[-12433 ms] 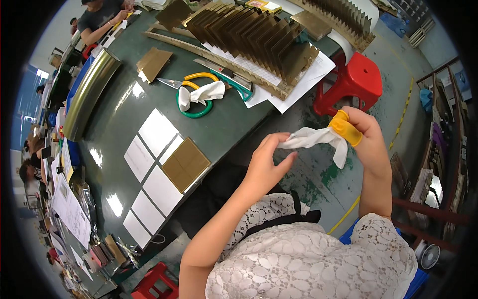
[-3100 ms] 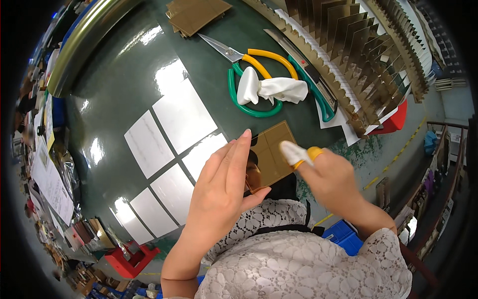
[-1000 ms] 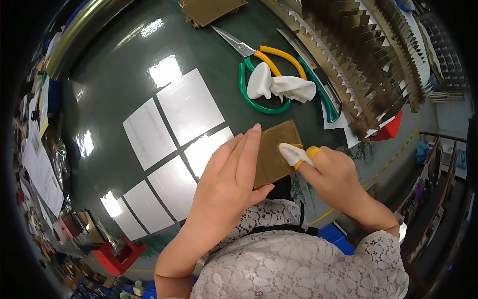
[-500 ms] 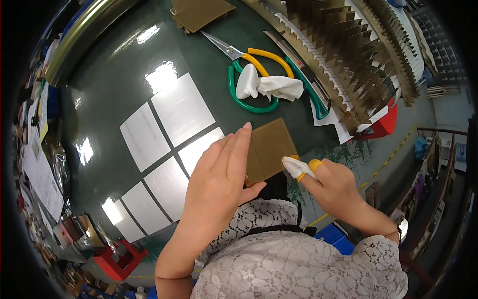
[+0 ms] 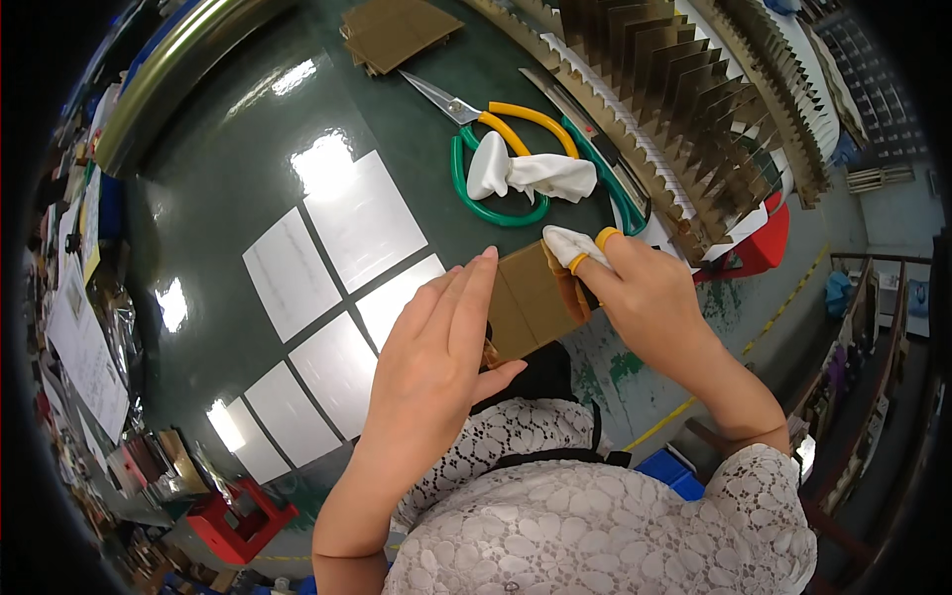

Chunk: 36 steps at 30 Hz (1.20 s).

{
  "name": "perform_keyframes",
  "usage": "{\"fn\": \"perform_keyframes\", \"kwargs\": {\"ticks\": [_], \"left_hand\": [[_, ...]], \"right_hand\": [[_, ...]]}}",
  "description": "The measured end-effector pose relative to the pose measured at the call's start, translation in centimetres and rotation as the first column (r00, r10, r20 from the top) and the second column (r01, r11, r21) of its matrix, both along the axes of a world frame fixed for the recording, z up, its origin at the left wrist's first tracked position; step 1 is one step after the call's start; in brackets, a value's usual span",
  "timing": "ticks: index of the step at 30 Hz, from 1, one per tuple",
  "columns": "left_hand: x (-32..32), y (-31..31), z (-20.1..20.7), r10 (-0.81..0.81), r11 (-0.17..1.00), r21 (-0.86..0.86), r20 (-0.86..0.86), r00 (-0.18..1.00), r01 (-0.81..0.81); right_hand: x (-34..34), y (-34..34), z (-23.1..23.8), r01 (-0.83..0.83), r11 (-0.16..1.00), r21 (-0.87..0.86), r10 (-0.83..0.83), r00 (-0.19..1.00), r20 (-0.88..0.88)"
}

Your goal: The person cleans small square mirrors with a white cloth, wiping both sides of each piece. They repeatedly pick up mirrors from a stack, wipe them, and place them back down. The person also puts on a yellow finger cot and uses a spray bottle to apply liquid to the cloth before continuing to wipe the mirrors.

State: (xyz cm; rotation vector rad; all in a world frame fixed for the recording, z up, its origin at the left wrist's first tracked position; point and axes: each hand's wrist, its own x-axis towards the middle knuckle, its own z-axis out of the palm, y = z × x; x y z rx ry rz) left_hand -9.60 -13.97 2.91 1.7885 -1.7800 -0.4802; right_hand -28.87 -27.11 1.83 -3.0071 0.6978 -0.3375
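Observation:
A brown rectangular sheet (image 5: pixel 526 307) with a crease line lies at the near edge of the green table, in front of my body. Flat along its left side rests my left hand (image 5: pixel 431 347), fingers straight and side by side, hiding that edge. My right hand (image 5: pixel 645 288) is closed at the sheet's right edge, fingers curled over it; that edge looks turned up, showing a darker brown strip. A white cloth cover (image 5: pixel 575 248) wraps one right finger, held by a yellow band, and another finger wears a yellow finger cot (image 5: pixel 606 236). The right fingertips are partly hidden.
Several white rectangles (image 5: pixel 365 218) lie left of my hands. Beyond are scissors (image 5: pixel 461 111) with green and yellow handles, a white crumpled cloth (image 5: pixel 545 177) and a cutter knife (image 5: pixel 595 139). Brown sheets (image 5: pixel 397 35) are stacked at the back; more stand in a slotted rack (image 5: pixel 684 89).
My right hand has moved away from me along the sheet's right edge, from its near part to the far corner. That edge now appears turned up. My left hand stays in place.

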Motion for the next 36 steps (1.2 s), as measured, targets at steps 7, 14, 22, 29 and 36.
{"fn": "perform_keyframes", "kwargs": {"ticks": [7,14,22,29,36], "left_hand": [[-0.1,0.1,-0.1,0.013,1.0,-0.003,0.003,1.0,-0.013],[-0.1,0.1,-0.1,0.002,1.0,-0.016,-0.013,1.0,-0.002],[0.6,0.7,1.6,-0.02,0.999,-0.028,-0.061,0.998,0.018],[2.1,2.7,2.5,-0.142,0.986,0.049,-0.238,0.961,0.158],[1.5,3.0,2.9,-0.269,0.941,0.107,-0.346,0.899,0.323]], "right_hand": [[-2.5,2.5,0.4,0.011,0.998,0.068,-0.007,0.998,-0.063],[-4.9,5.4,1.1,0.04,0.989,0.142,-0.028,0.996,-0.085],[-6.0,3.6,0.0,-0.03,0.71,0.704,-0.353,0.849,0.392],[-4.0,0.3,-0.5,-0.156,0.1,0.983,-0.599,0.779,0.185],[-1.7,-0.9,-0.9,-0.16,0.0,0.987,-0.335,0.93,0.151]]}}
